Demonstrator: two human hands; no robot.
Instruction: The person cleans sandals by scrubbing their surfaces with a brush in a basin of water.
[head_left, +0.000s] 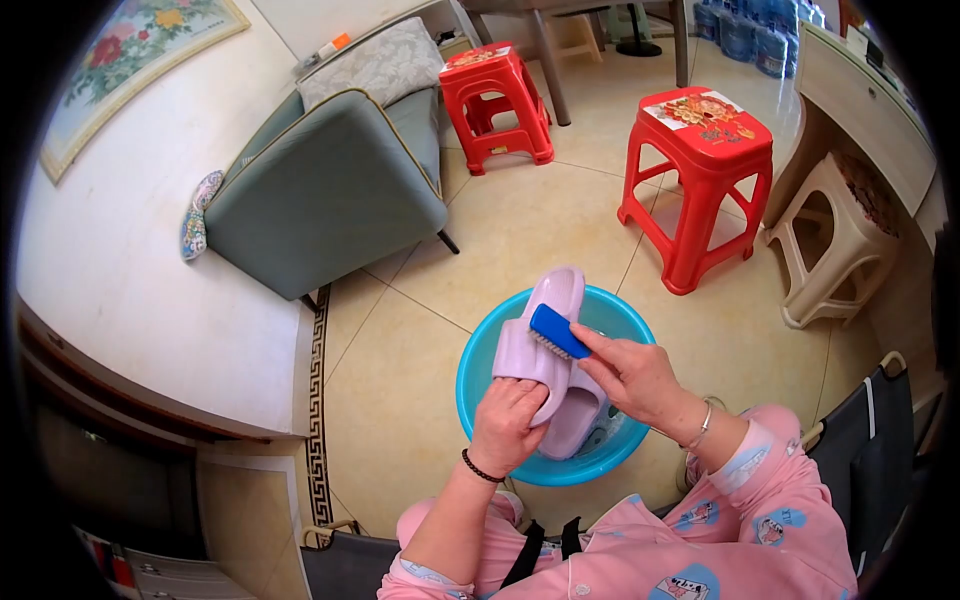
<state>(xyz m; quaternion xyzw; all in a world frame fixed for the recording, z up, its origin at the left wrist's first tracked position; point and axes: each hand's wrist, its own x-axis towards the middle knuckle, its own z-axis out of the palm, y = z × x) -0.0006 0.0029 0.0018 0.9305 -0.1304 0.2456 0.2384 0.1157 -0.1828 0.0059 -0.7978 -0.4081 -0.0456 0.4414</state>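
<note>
A light purple slipper [518,352] is held over a blue basin [466,385] by my left hand [505,424], whose fingers reach into the slipper's toe opening. My right hand [632,376] grips a blue scrub brush [556,331] with pale bristles. Its bristles are at the slipper's strap, close to or touching it. A second purple slipper [573,424] lies in the basin under the first one, partly hidden. Some water shows at the basin's lower right.
Two red plastic stools [700,150] stand on the tiled floor ahead, with a beige stool [835,240] to the right. A grey-green armchair [330,190] is at the left by the wall. Large blue water bottles [770,50] stand at the back right.
</note>
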